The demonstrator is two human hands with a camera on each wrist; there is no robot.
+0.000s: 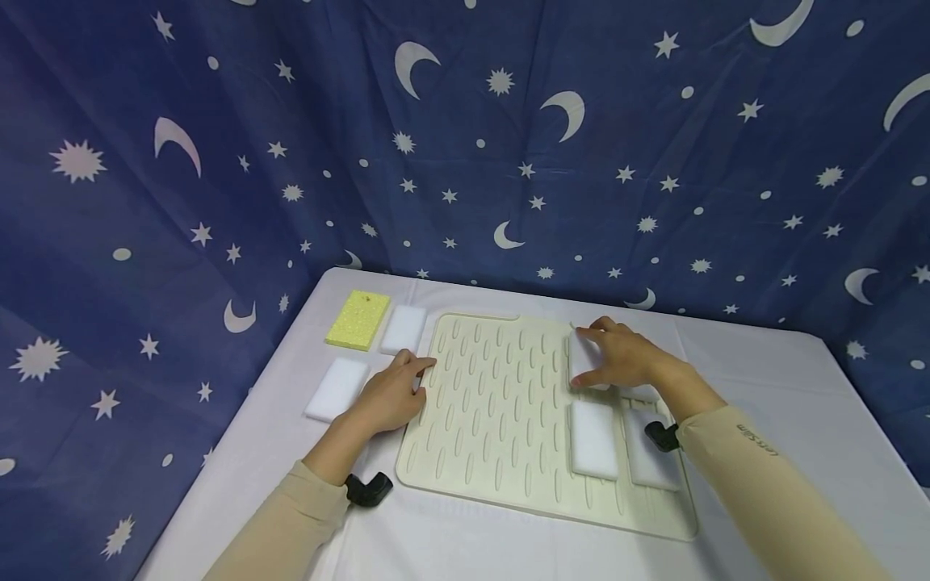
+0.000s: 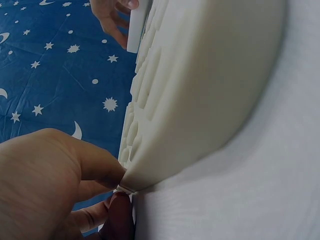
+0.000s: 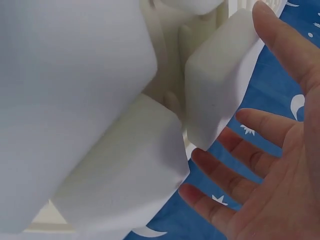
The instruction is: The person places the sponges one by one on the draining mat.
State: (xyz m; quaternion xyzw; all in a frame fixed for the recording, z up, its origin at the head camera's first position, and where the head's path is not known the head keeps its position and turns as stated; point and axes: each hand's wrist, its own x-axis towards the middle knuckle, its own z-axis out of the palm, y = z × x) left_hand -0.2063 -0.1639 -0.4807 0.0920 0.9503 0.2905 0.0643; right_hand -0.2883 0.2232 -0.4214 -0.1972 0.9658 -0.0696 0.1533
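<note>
i see a pale, ribbed mat (image 1: 484, 403); near its far right corner the right hand (image 1: 621, 355), fingers spread and unclenched, touches a smooth white block (image 1: 584, 357), more blocks (image 1: 594, 440) adjacent. the left hand (image 1: 392, 395) touches the left rim; i cannot tell whether it pinches. a porous yellow sponge (image 1: 358, 320) lies farther left; white cloth (image 1: 770, 375) extends past the right edge

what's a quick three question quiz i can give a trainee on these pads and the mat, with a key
1. Which hand has its fingertips at a white pad on the mat?
2. True or false: the yellow pad lies on the mat.
3. How many white pads can be seen off the mat: a) one, b) two, c) five?

Key: 1. The right hand. 2. False; it lies off the mat's left side. 3. b.
</note>
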